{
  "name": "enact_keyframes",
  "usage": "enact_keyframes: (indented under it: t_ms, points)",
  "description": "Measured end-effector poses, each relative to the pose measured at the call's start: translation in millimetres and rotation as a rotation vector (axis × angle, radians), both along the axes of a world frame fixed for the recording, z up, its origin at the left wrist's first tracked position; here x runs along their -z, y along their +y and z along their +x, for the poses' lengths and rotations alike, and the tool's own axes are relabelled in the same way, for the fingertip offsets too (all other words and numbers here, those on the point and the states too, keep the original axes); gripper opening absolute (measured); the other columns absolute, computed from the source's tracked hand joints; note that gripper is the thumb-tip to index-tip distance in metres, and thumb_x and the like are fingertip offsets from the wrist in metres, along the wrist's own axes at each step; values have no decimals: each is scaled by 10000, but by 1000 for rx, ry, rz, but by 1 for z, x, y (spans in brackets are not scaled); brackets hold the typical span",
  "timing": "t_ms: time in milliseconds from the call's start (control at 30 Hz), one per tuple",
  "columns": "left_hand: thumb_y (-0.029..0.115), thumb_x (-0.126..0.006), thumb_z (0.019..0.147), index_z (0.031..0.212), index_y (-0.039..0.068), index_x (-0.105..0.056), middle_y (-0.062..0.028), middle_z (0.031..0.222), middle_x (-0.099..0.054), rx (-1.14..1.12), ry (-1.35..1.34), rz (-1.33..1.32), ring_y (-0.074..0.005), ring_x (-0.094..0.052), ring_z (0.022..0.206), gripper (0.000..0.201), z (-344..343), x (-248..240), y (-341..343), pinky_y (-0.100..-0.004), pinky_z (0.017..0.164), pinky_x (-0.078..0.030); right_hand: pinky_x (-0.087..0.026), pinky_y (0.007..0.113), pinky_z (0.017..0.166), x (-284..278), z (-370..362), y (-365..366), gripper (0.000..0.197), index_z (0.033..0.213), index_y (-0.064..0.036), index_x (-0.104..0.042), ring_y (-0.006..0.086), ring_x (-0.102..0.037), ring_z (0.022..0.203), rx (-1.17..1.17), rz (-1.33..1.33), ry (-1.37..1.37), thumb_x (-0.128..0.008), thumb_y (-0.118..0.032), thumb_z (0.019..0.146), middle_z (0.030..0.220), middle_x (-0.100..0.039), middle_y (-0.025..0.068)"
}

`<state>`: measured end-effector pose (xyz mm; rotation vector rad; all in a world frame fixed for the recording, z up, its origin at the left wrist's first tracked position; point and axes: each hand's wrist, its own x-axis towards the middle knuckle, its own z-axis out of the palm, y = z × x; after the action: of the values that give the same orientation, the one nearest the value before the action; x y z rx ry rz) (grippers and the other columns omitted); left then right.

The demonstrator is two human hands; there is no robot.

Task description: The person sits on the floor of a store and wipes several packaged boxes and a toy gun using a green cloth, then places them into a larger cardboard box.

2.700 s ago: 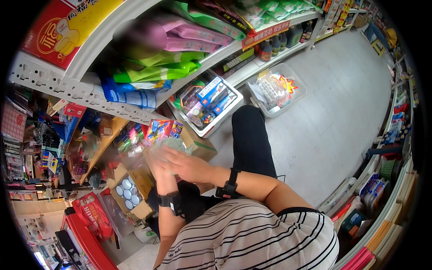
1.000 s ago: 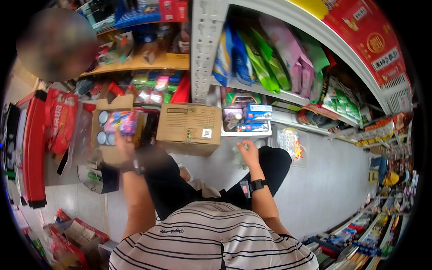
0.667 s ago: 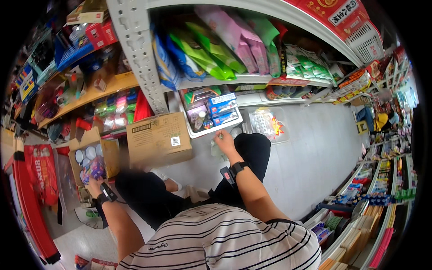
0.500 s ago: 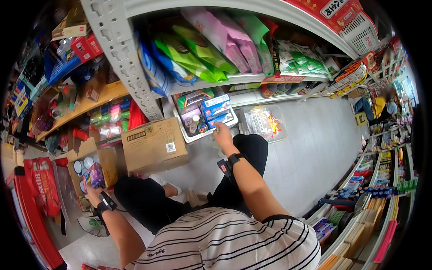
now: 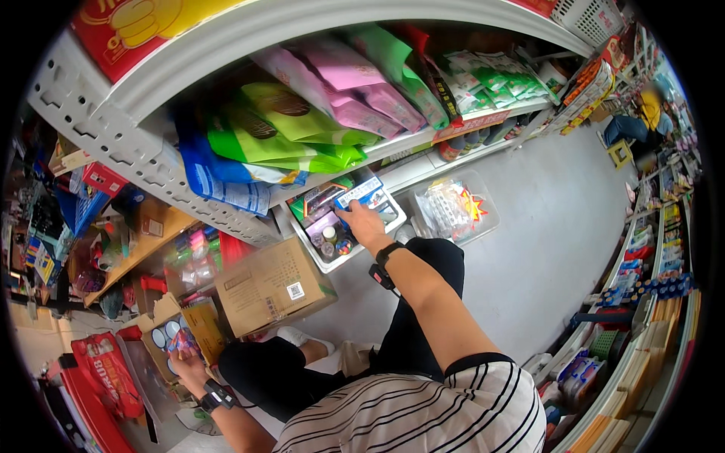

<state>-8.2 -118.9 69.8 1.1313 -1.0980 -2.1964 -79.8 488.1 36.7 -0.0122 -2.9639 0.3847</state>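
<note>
At the lower left, my left hand [image 5: 189, 371] is closed round a small purple-and-red patterned packet [image 5: 183, 346]. It is over an open cardboard box [image 5: 202, 332] that contains several pale round-topped containers [image 5: 160, 337]. My right hand [image 5: 364, 223] reaches into a white plastic bin [image 5: 332, 264] below the shelf. Its fingers curl over the edge of a blue-and-white box [image 5: 353, 198]; the fingertips are partly hidden. Beside that hand in the bin stand small bottles [image 5: 328, 235], and a green-and-dark package [image 5: 317, 198] lies behind.
A closed cardboard carton [image 5: 264, 291] stands between the bin and the open box. Right of the bin is a clear plastic tub [image 5: 483, 208] with packets. Overhead, a shelf holds green bags [image 5: 272, 128] and pink bags [image 5: 340, 75]. Another person [image 5: 642, 124] is far off at right.
My right hand has moved forward into the white bin and onto the blue-and-white box. My left hand keeps the packet over the open box. The view has shifted.
</note>
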Motion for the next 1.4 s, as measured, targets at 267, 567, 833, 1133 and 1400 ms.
enact_keyframes:
  t_ms: [267, 567, 833, 1133, 1400]
  points:
    - [184, -586, 910, 1289, 93, -433, -83, 1152, -561, 337, 191, -81, -206, -532, 1082, 418, -34, -16, 137, -345, 917, -438, -520, 391, 738, -36, 18, 17, 362, 1084, -178, -590, 278, -605, 911, 121, 23, -34, -610, -38, 751, 1022, -541, 98]
    - [16, -664, 753, 1421, 38, -320, -142, 1350, -460, 1336, 517, -1129, -240, -470, 1223, 751, 1, -96, 366, -350, 1007, -376, -506, 401, 733, -161, 97, -23, 353, 1088, -152, -591, 311, -601, 922, -155, -173, 180, -589, -30, 756, 1014, -564, 107]
    - [34, -753, 719, 1286, 2, -478, -168, 1140, -613, 1340, 434, -1034, -241, -616, 1020, 631, 20, -97, 374, -328, 877, -482, -479, 379, 814, -183, 138, -49, 416, 1175, -125, -551, 287, -573, 996, -179, -673, 234, -666, -114, 776, 1069, -562, 105]
    - [-26, -707, 753, 1188, -38, -528, -116, 1055, -640, 1290, 310, -924, -170, -611, 972, 471, 32, -104, 357, -303, 850, -489, -375, 428, 1012, -180, 147, -81, 346, 1217, -49, -539, 289, -506, 1168, -258, -723, 469, -557, -143, 885, 1223, -547, 123]
    - [-20, -666, 807, 1277, -79, -459, -120, 1166, -581, 1207, 437, -657, -175, -574, 1043, 518, 45, -124, 345, -303, 885, -473, -397, 442, 959, -158, 133, -55, 386, 1128, -78, -597, 312, -522, 1103, -157, -538, 539, -561, -3, 752, 1147, -587, 125]
